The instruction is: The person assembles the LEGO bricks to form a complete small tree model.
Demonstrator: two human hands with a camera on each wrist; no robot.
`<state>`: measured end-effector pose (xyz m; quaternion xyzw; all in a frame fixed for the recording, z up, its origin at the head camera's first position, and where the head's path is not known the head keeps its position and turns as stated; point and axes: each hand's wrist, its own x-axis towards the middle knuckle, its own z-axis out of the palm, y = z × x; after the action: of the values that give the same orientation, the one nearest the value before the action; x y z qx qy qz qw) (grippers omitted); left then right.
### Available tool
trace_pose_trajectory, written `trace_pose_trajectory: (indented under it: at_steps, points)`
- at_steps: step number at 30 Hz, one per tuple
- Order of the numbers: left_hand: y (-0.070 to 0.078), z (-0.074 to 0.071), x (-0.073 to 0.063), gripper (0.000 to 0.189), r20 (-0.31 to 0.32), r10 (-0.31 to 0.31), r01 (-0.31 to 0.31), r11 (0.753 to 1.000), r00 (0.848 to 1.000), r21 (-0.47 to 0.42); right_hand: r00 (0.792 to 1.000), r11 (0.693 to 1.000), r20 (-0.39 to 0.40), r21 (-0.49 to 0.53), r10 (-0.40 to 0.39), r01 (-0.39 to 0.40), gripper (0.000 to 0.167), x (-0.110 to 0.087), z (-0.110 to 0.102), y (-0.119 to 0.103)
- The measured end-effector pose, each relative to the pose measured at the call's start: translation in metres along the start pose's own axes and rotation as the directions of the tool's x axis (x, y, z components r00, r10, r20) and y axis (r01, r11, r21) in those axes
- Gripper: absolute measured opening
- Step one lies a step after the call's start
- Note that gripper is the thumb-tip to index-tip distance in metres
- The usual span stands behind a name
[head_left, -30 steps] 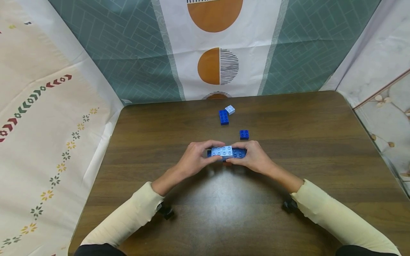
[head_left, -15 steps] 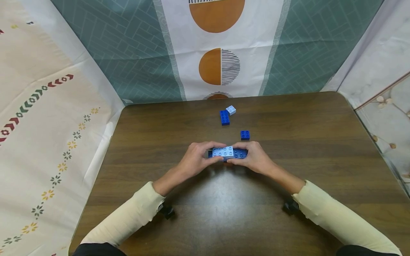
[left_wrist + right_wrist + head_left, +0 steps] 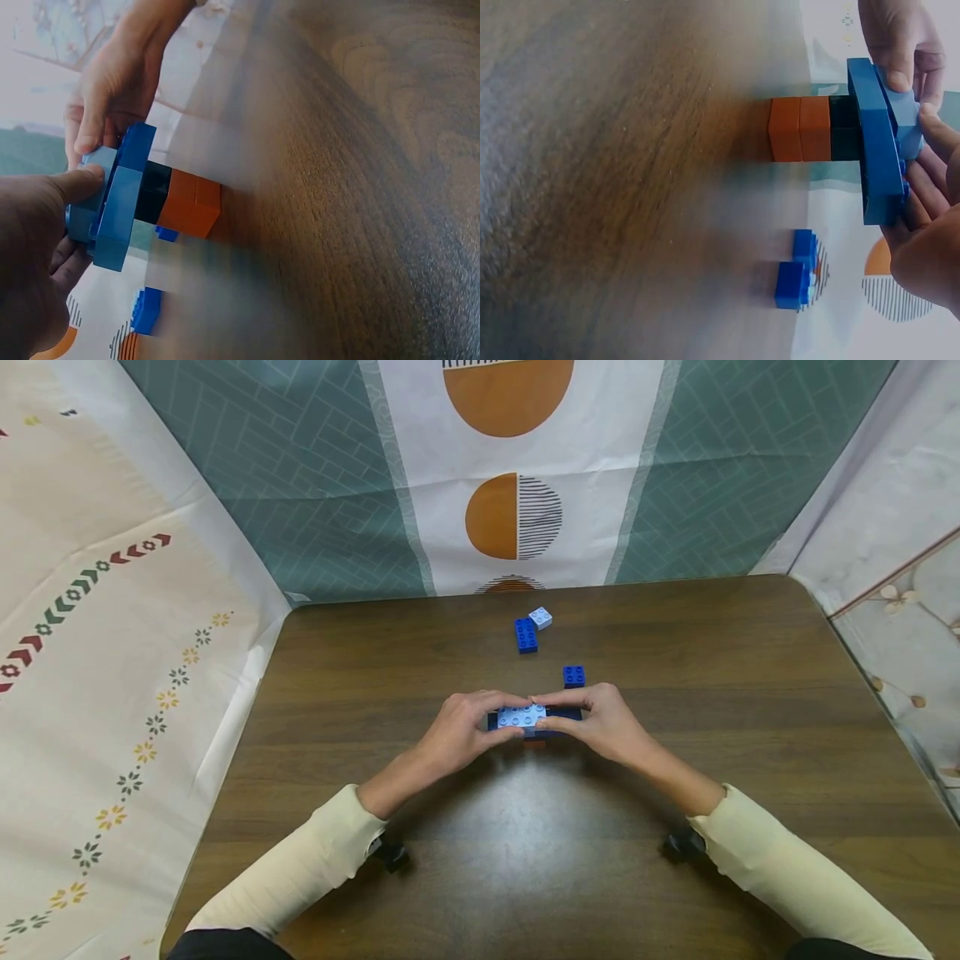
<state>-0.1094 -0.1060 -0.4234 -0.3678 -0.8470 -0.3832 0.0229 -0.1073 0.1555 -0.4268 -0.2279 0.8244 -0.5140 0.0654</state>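
Note:
In the head view, a light blue brick [image 3: 521, 717] lies on top of a stack, near its middle. My left hand [image 3: 461, 727] grips this brick from the left, thumb on the near side and fingers beyond. From the right, my right hand [image 3: 603, 722] pinches its other end. Below it, blue bricks [image 3: 879, 142] form a wide crosspiece. Under that, the left wrist view shows a dark green brick [image 3: 153, 193] and orange bricks [image 3: 190, 204] standing on the table. The stack's far side is hidden in the head view.
Beyond the right hand lies a small blue brick [image 3: 573, 677] on the wooden table [image 3: 360, 677]. Farther back, a longer blue brick [image 3: 526, 636] is beside a small pale blue brick [image 3: 541, 618]. A patterned cloth [image 3: 315, 477] hangs behind the table.
My right hand has shifted its fingertips left and a little up, from around the blue crosspiece onto the light blue brick's right end. The left hand keeps its hold.

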Motion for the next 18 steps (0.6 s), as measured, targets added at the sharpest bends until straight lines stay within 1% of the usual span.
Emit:
trace_pose_trajectory:
  at_steps: [4, 10, 15, 18]
  points:
    - [-0.0005, 0.0006, -0.0004, 0.033, 0.0, -0.007, 0.007, 1.0, 1.0, -0.007, 1.0, 1.0, -0.012, -0.021, -0.004, 0.003, 0.033, 0.0005, 0.0009, -0.0004]
    - [-0.0015, 0.0026, -0.0015, 0.034, -0.012, -0.026, 0.025, 0.999, 1.0, -0.028, 1.0, 1.0, -0.013, -0.025, -0.003, 0.003, 0.031, 0.0003, 0.0004, -0.0012]
    - [-0.0037, 0.0061, -0.0023, 0.035, -0.015, -0.051, 0.05, 0.997, 0.999, -0.06, 1.0, 0.999, -0.011, -0.038, 0.012, -0.012, 0.029, -0.0007, 0.0006, -0.0005]
    - [-0.0044, 0.0078, -0.003, 0.036, -0.018, -0.067, 0.066, 0.995, 0.998, -0.076, 1.0, 0.999, -0.011, -0.039, 0.006, -0.007, 0.029, -0.0008, 0.0006, 0.0002]
